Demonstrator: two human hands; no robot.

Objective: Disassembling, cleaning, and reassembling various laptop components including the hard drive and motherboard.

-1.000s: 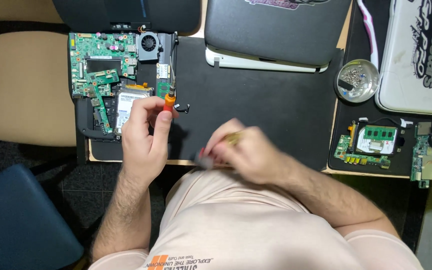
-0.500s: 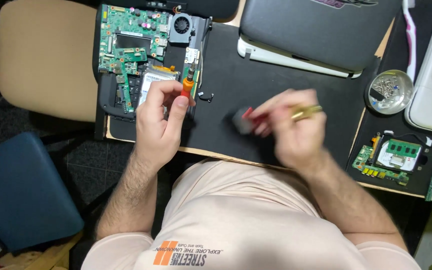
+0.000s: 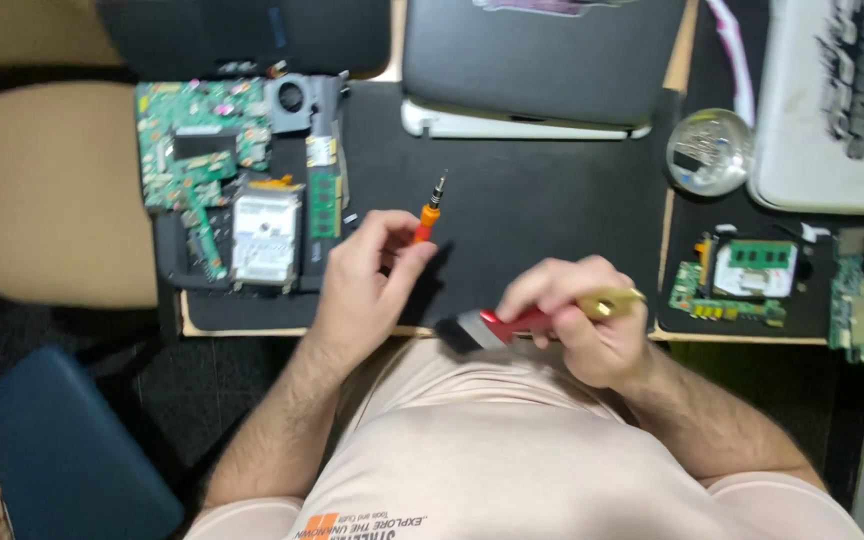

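Note:
My left hand point(image 3: 364, 285) grips an orange-handled screwdriver point(image 3: 429, 211) with its tip pointing up and away over the black mat point(image 3: 532, 200). My right hand point(image 3: 580, 322) holds a small brush point(image 3: 492, 326) with a red ferrule, black bristles and a yellowish handle, bristles pointing left near the mat's front edge. An opened laptop base point(image 3: 237, 195) with a green circuit board, a fan and a silver drive lies to the left of my left hand.
A closed dark laptop point(image 3: 537, 60) lies at the top centre. A round clear dish point(image 3: 709, 150) sits right of it. Green boards point(image 3: 742, 280) rest on another mat at right. A white case point(image 3: 837, 100) is top right. A beige chair point(image 3: 47, 190) stands left.
My left hand has come away from the opened laptop base toward the mat's middle with the screwdriver. My right hand has shifted with the brush, now held with bristles pointing left.

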